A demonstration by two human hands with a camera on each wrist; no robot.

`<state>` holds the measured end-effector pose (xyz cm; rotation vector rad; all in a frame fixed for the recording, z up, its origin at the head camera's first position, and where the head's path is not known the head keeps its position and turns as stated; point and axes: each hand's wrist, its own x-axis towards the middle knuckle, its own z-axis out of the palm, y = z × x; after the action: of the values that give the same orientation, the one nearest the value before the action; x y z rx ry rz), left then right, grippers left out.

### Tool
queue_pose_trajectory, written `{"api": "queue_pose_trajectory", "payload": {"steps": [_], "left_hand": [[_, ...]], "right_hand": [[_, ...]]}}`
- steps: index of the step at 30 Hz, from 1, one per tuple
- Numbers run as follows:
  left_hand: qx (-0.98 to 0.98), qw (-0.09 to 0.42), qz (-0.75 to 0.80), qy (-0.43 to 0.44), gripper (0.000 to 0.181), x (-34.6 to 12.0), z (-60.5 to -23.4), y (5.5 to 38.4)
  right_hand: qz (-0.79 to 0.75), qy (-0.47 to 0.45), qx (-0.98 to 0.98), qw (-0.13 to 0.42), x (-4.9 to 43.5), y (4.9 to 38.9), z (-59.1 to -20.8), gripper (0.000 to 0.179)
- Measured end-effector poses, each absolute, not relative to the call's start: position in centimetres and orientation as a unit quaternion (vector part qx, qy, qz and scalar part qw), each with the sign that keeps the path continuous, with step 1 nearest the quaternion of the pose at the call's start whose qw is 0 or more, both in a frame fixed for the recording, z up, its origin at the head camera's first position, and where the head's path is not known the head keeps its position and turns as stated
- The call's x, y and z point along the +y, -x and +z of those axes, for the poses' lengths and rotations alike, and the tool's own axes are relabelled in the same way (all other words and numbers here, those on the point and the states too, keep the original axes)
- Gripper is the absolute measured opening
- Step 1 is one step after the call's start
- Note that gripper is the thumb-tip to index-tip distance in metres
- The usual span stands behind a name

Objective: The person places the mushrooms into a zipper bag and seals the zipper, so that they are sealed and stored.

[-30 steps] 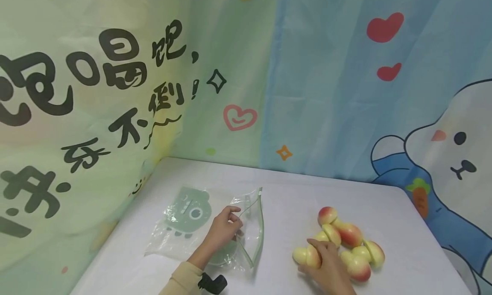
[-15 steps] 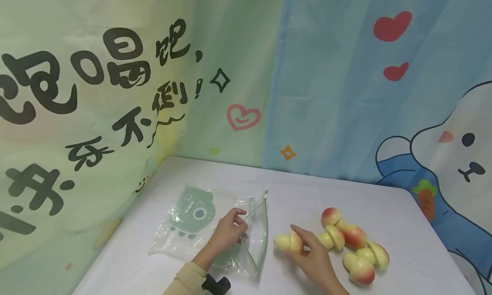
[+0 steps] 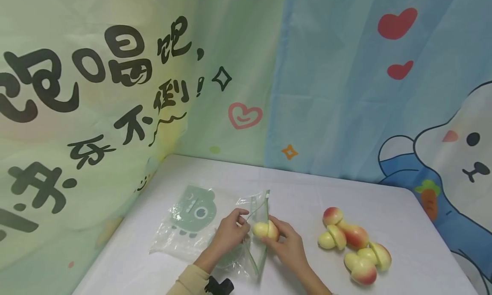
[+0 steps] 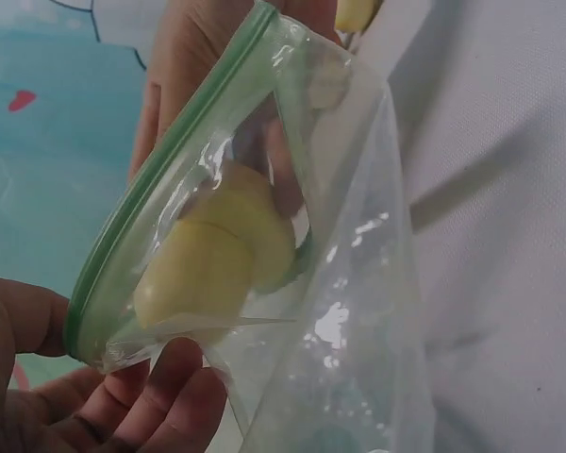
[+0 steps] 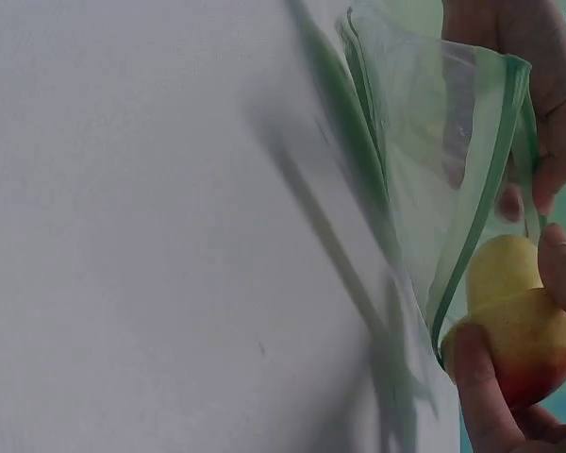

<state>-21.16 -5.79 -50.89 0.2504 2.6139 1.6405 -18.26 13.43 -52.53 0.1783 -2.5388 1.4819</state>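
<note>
A clear zip bag (image 3: 173, 239) with a green monster print lies on the table, its green-edged mouth held apart toward the right. My left hand (image 3: 232, 229) pinches the edge of that mouth between thumb and fingers. In my right hand (image 3: 287, 243) is a toy mushroom (image 3: 261, 230) with a pale yellow stem and a red-tinged cap. Thumb and fingers grip the cap, stem pointing left. The mushroom (image 5: 509, 311) stands at the bag's mouth; in the left wrist view its stem (image 4: 193, 278) shows through the clear plastic.
Several more toy mushrooms (image 3: 363, 271) lie in a loose cluster on the right of the white table (image 3: 296, 192). Printed cloth (image 3: 326, 94) hangs behind and along the left side. A black device (image 3: 219, 285) sits at my left wrist.
My right hand has lifted the mushroom away from the cluster and carried it left to the bag's mouth. The left hand keeps its hold on the bag's edge.
</note>
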Motion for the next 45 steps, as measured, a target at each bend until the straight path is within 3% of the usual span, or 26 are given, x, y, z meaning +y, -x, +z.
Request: {"api": "queue_pose_trajectory", "payload": {"steps": [5, 18, 29, 40, 45], "left_hand": [[0.849, 0.008, 0.517, -0.108, 0.035, -5.8, -50.4, 20.9], [0.841, -0.005, 0.528, -0.118, 0.038, -5.8, -48.6, 20.7], [0.815, 0.019, 0.571, -0.096, 0.044, -6.1, -48.2, 21.0], [0.796, 0.027, 0.596, -0.104, 0.04, -6.1, -49.0, 21.3], [0.799, 0.021, 0.592, -0.103, 0.039, -6.0, -49.1, 21.4]], "right_hand": [[0.481, -0.084, -0.87, 0.07, 13.0, 18.2, -52.6, 0.067], [0.449, -0.132, -0.879, 0.085, 12.4, 19.2, -53.4, 0.07], [0.453, -0.144, -0.878, 0.054, 12.4, 20.2, -53.4, 0.073], [0.479, -0.138, -0.866, 0.043, 12.5, 20.0, -53.3, 0.067], [0.513, -0.1, -0.85, 0.068, 13.6, 19.4, -52.5, 0.054]]}}
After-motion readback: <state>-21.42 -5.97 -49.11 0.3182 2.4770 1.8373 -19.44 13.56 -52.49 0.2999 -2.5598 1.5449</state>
